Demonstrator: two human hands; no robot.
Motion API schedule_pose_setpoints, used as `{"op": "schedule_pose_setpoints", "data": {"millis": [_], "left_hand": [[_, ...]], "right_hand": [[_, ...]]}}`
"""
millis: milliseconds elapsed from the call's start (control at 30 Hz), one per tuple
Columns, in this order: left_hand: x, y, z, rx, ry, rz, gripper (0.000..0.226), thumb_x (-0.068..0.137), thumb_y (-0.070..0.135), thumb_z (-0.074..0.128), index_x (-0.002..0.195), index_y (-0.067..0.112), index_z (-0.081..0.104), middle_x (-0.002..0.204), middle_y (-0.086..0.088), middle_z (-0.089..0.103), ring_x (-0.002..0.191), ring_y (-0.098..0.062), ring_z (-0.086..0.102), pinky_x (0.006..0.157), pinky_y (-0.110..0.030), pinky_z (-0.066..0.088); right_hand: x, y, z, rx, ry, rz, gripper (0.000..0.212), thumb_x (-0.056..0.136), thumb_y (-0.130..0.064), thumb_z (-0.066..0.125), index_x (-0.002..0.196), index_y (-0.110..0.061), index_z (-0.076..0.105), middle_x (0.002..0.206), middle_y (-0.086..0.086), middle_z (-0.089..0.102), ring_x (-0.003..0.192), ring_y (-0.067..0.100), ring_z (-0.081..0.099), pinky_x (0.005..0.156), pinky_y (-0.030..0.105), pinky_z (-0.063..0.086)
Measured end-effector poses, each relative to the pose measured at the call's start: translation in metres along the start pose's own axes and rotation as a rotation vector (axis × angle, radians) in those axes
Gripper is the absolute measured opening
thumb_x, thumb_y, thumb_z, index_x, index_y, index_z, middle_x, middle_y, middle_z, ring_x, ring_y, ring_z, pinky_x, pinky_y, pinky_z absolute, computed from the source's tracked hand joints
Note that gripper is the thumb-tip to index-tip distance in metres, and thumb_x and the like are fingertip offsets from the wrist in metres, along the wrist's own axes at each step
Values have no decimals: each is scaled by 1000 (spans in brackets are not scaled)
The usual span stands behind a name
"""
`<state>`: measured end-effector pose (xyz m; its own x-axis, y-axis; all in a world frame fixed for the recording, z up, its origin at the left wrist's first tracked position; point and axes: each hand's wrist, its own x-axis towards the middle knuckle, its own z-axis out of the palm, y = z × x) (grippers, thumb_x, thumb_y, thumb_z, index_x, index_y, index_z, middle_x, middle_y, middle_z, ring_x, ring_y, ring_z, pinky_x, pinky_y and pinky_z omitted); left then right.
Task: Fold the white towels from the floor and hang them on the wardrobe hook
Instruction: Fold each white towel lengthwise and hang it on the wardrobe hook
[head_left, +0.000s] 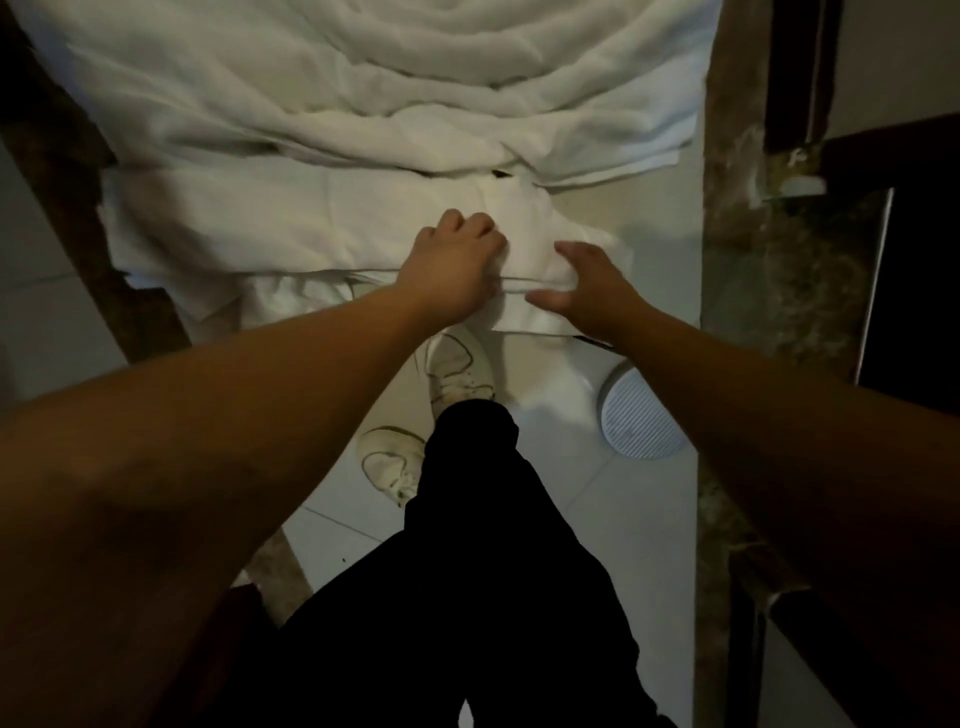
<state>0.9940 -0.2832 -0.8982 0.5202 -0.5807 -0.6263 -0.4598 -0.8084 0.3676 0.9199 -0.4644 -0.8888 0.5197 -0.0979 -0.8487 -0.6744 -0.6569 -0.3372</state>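
Reaching down over the pale tiled floor (639, 499), both bare hands meet on a small white towel (524, 244) lying just ahead of the person's white sneakers (457, 366). The left hand (457, 265) has its fingers curled into the cloth, bunching the towel's left part. The right hand (587, 283) lies flat with straight fingers pressing on the towel's near right edge, thumb spread. More white towels (363, 104) spread in rumpled layers beyond, touching the gripped one. A round ribbed white object (641, 415) sits on the floor beside the right forearm.
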Motion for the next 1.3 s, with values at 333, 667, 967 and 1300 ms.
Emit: {"op": "schedule_pose_setpoints", "data": {"millis": [333, 667, 967, 1300], "left_hand": [[18, -26, -31, -603, -101, -259, 21, 99, 36, 59, 110, 24, 73, 98, 2, 67, 91, -17, 59, 70, -26, 43], [-26, -34, -84, -1259, -273, -418, 10, 100, 19, 58, 97, 14, 66, 90, -3, 68, 82, -15, 64, 80, -29, 51], [-139, 13, -181, -1439, -268, -288, 22, 103, 11, 47, 123, 4, 55, 100, -10, 64, 90, -21, 63, 88, -33, 50], [-295, 54, -311, -1453, -111, -168, 14, 100, 11, 51, 102, 11, 65, 82, -3, 74, 76, -15, 72, 67, -24, 58]], "right_hand": [[19, 0, 3, 24, 129, -104, 58, 86, -41, 78, 133, -9, 61, 134, 13, 56, 123, 30, 54, 104, 40, 42], [-27, -16, -15, 5, 241, -28, 53, 76, -65, 76, 103, -26, 52, 110, -5, 53, 112, 20, 54, 104, 45, 35], [-133, -112, -37, 93, 266, -285, 60, 83, -55, 74, 135, -30, 59, 146, -1, 51, 137, 22, 44, 112, 47, 33], [-289, -212, -119, 55, 131, -524, 35, 89, -35, 76, 118, -19, 67, 132, 1, 56, 119, 14, 51, 89, 20, 33]]}}
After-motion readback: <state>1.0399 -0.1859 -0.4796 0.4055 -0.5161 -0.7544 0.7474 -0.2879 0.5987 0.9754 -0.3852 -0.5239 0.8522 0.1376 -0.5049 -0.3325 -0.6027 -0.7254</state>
